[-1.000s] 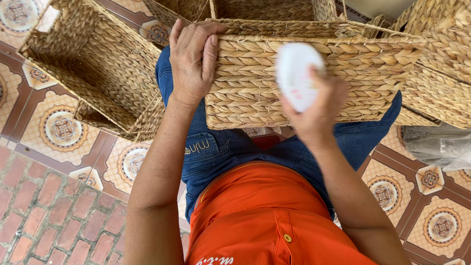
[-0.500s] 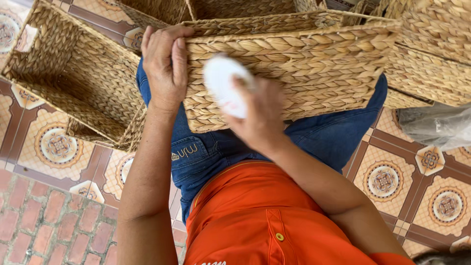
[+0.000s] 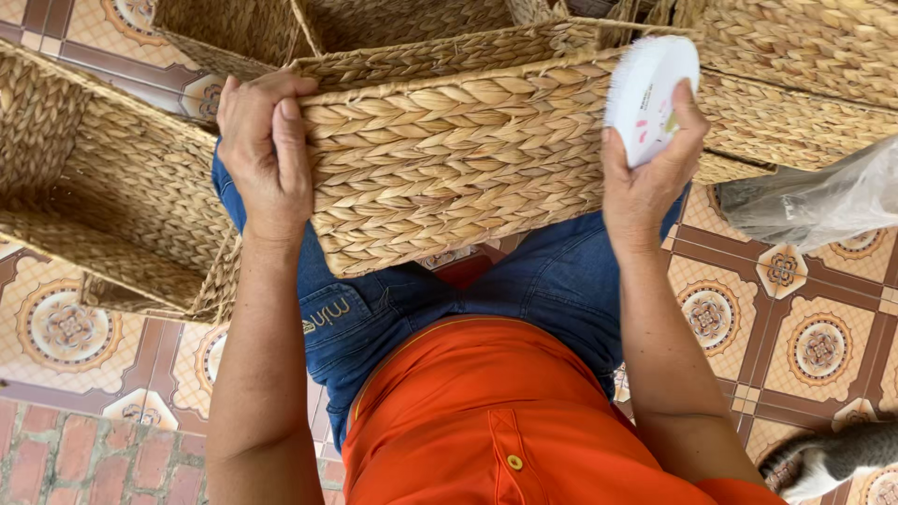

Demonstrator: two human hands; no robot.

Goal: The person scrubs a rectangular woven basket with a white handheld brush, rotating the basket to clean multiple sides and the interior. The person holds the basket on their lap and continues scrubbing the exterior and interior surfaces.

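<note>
1. The floor [image 3: 823, 346] is patterned tile in orange and cream, with a strip of red brick at the lower left; the person sits over it in an orange top and blue jeans, and a small grey and white animal [image 3: 823, 463] shows at the lower right corner.
2. On the lap lies a woven basket [image 3: 449, 178], tipped so that one plaited side faces up.
3. The left hand [image 3: 267, 159] clamps the basket's left corner, fingers [image 3: 253, 93] curled closed over the edge. That grip looks worth keeping firm, so the wall does not flex under pressure.
4. The right hand [image 3: 645, 182] grips a round white brush [image 3: 650, 84], fingers wrapped behind its back, at the basket's upper right edge.
5. Strokes would likely do best along the plait, not across it, with light pressure.
6. Beyond stand more woven baskets [image 3: 103, 196], left and behind, and a clear plastic bag [image 3: 823, 201] lies to the right.
</note>
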